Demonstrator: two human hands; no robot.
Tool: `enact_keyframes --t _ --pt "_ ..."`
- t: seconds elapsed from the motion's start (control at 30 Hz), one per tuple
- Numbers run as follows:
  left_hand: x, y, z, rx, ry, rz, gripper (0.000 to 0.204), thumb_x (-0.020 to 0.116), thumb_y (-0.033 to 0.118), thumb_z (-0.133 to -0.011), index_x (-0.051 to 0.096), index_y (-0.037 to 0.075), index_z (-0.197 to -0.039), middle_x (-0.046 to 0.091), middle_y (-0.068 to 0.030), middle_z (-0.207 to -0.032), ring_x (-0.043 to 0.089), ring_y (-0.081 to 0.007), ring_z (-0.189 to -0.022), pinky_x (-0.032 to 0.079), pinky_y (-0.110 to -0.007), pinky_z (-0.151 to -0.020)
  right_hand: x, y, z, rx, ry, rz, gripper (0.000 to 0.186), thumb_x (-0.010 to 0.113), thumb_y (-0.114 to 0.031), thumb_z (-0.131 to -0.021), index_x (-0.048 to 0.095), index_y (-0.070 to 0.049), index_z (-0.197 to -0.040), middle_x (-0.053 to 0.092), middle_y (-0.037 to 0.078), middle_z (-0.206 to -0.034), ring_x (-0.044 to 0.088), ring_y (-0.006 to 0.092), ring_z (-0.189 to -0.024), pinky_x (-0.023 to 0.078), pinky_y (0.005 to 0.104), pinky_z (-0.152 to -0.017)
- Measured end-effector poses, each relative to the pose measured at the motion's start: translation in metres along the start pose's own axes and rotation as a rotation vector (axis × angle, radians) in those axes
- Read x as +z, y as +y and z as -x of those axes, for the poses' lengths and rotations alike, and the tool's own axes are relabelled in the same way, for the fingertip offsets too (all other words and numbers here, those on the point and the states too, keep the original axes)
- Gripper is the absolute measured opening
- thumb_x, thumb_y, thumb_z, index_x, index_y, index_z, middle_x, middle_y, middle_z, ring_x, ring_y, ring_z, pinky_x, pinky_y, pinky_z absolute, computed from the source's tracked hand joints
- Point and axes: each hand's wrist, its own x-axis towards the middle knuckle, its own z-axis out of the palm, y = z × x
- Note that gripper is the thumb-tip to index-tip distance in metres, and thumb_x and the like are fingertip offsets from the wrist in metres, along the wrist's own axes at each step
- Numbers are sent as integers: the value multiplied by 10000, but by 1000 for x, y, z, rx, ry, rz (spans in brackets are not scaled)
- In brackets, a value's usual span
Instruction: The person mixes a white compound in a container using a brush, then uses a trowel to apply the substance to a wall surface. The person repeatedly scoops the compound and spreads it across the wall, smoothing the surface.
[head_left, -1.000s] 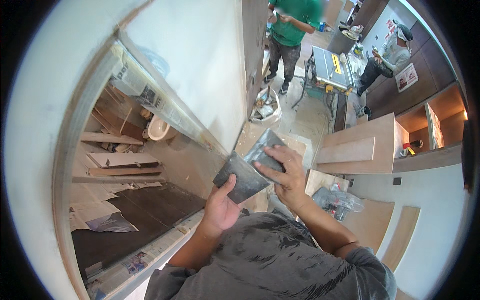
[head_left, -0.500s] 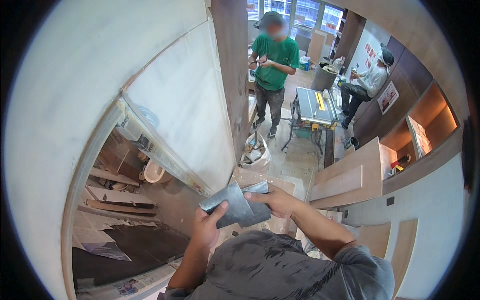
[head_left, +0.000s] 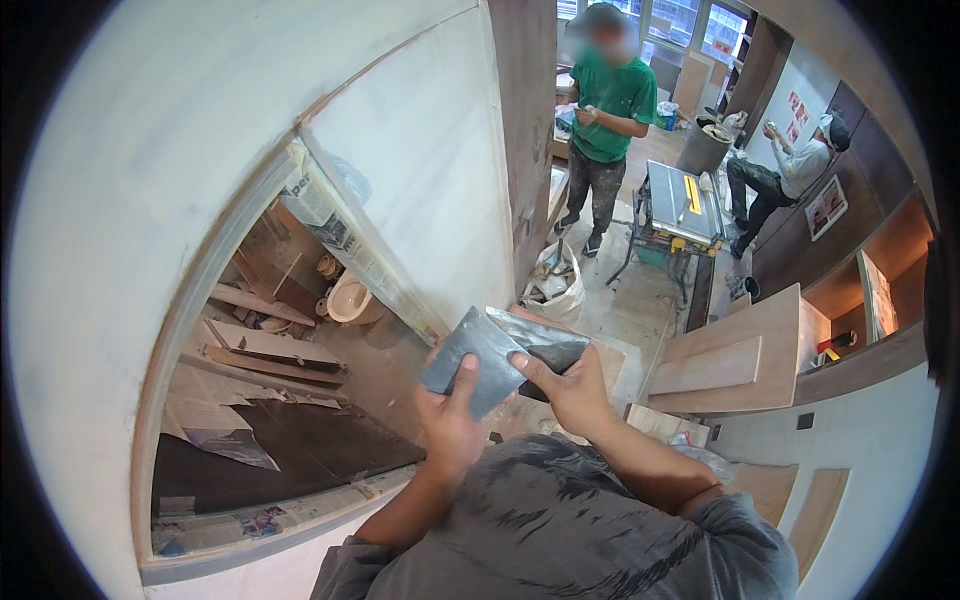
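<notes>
My left hand (head_left: 450, 420) holds a flat, smooth grey plate (head_left: 485, 365), like a wide scraper blade, with the thumb pressed on its face. A second grey plate (head_left: 550, 340), shinier along its upper edge, is in my right hand (head_left: 575, 390), whose thumb lies near where the two plates overlap. Both are held in front of my body. Behind them are a newspaper-covered frame (head_left: 360, 250) and an opening onto a cluttered space with a toilet (head_left: 350, 300).
A person in green (head_left: 610, 120) stands beside a table saw (head_left: 675, 200). A seated person in white (head_left: 800, 165) leans by dark panels. A sack of scraps (head_left: 555, 290) stands ahead. A wooden board (head_left: 700, 370) and an open shelf unit (head_left: 845, 300) are at the right, a white wall (head_left: 110, 250) at the left.
The view has tilted up to take in windows, and the scene has shifted. My hands have moved the plates from a staggered, tilted position to side by side and overlapping, my left thumb higher on its plate.
</notes>
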Motion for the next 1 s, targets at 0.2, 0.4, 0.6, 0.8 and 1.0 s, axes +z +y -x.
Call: enact_keyframes --t 0.2,0.4,0.6,0.8,1.0 --pt "1 3 2 51 -47 49 341 594 143 -1048 542 -52 -1323 695 -153 -1082 711 -213 -856 619 -364 -652 0 -2 1 -17 5 50 349 704 -73 -972 673 47 -1299 736 108 -1184 650 131 -1062 518 295 -943" --pt "-9 1 1 23 -62 22 326 582 115 -1051 543 -56 -1326 700 -153 -1088 718 -194 -864 636 -354 -668 -9 -9 -6 -118 -121 284 345 706 -76 -959 686 35 -1285 758 117 -1122 661 124 -1017 520 301 -916" --pt "-11 2 0 -16 -57 -34 315 583 114 -1054 561 -60 -1315 702 -147 -1082 721 -189 -858 637 -350 -662 -13 -17 -12 -86 -179 436 312 726 -115 -937 702 44 -1205 753 168 -971 674 163 -873 521 329 -829" --pt "-27 -3 -6 -105 -188 -121 315 594 116 -1048 565 -64 -1305 697 -138 -1068 722 -197 -862 641 -355 -672 -27 -10 -22 155 -439 700 301 755 -227 -928 724 49 -1046 726 190 -828 665 212 -741 523 364 -733" --pt "-16 2 -1 -7 -25 -58 327 607 118 -1041 564 -58 -1314 695 -125 -1081 715 -193 -880 638 -352 -676 -1 0 -6 -128 74 477 337 822 -246 -882 730 67 -969 733 151 -771 649 176 -693 516 364 -675"
